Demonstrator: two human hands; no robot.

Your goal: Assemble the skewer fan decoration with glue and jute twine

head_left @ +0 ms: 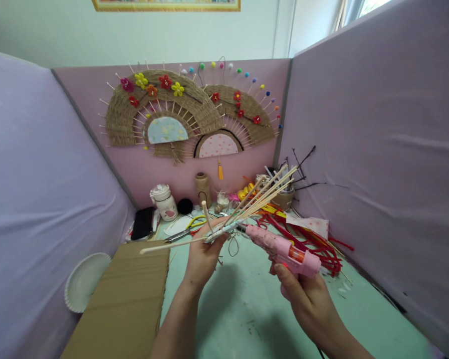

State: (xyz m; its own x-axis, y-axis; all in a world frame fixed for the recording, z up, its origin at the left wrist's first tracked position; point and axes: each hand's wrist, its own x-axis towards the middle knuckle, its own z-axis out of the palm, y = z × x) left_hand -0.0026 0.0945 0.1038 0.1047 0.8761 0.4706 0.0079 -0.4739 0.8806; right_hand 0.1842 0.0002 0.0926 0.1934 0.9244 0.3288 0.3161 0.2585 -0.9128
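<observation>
My left hand [206, 249] grips a small fan frame [224, 230], a pale base with several thin wooden sticks [267, 197] spreading out of it. Most sticks point up to the right; one reaches left and another stands up near my fingers. In my right hand [303, 294] is a pink hot glue gun [280, 249], my fingers wrapped round its handle. Its nozzle meets or nearly meets the frame's base; actual contact is unclear. An orange glue stick shows through the gun's window.
Brown cardboard [127, 294] lies at left beside a white fluted plate [86, 281]. Scissors [185, 232], a twine spool [202, 189] and a white bottle [164, 202] stand or lie behind. Red pipe cleaners [314, 247] spread at right. Two woven fans [123, 117] hang on the back panel.
</observation>
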